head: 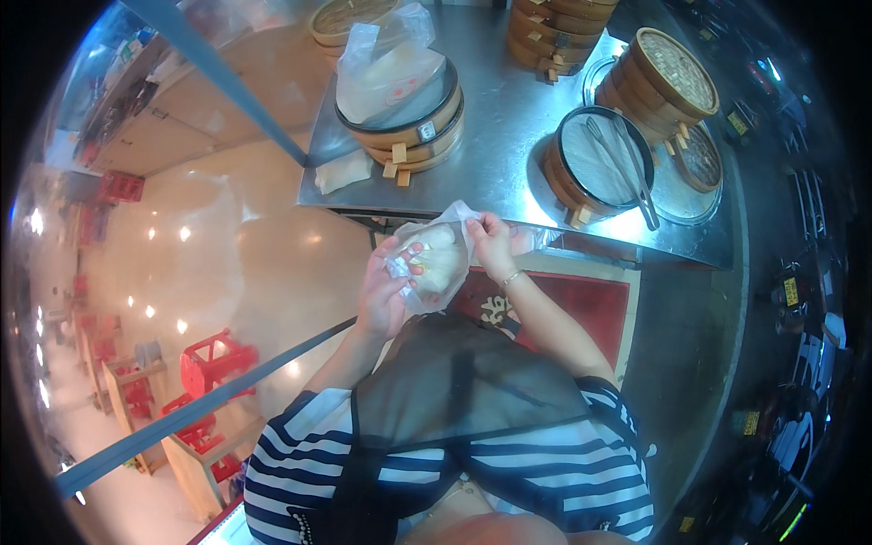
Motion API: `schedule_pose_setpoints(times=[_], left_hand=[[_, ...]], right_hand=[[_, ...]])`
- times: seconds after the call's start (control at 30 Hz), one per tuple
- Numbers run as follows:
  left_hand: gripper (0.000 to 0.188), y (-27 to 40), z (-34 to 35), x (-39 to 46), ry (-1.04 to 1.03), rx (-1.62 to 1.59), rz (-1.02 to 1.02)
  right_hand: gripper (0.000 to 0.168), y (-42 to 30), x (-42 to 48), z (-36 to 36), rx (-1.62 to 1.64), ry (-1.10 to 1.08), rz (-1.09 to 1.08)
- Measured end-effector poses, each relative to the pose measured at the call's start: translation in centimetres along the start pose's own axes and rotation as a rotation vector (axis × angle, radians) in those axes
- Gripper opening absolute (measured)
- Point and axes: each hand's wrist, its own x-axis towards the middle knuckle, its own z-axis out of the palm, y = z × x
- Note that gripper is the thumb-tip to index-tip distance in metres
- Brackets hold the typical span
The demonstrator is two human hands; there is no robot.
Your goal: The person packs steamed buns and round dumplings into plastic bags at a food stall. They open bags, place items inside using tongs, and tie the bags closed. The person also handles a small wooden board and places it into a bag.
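Note:
In front of my chest I hold a thin, clear plastic bag with white steamed buns in it; how many cannot be told. My left hand grips the bag from its left side, fingers spread against the bun and the crumpled film. At the upper right, my right hand pinches the edge of the bag between thumb and fingers. Both hands are just off the near edge of a steel table. A round bamboo steamer lined with white cloth stands past my right hand, metal tongs lying across it.
Plastic bags lie on a bamboo steamer stack, beside a folded white cloth. More steamers stand at the back and right. A metal post rises at left. Red stools and a red mat lie below.

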Motion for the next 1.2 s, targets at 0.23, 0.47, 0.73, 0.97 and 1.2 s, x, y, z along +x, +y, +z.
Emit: schedule_pose_setpoints(times=[0.23,0.47,0.73,0.97,1.2], left_hand=[[0.062,-1.9,0.6,0.5,0.041,-0.017,-0.076],[0.065,-2.2,0.6,1.0,-0.025,0.07,-0.136],[0.068,-3.4,0.7,2.7,-0.138,0.109,-0.09],[0.066,-6.4,4.1,5.1,-0.247,0.522,-0.099],[0.068,-7.4,7.7,6.2,-0.551,1.038,0.184]], right_hand=[[0.01,-8.4,-2.9,1.5,-0.551,-0.19,-0.403],[0.018,-5.3,-3.5,1.3,-0.438,-0.402,-0.45],[0.016,-5.0,-2.8,-1.1,0.159,-0.465,0.089],[0.013,-6.7,-5.9,-3.7,0.099,-0.258,-0.017],[0.009,-7.6,-7.1,-6.8,0.111,-0.2,-0.053]])
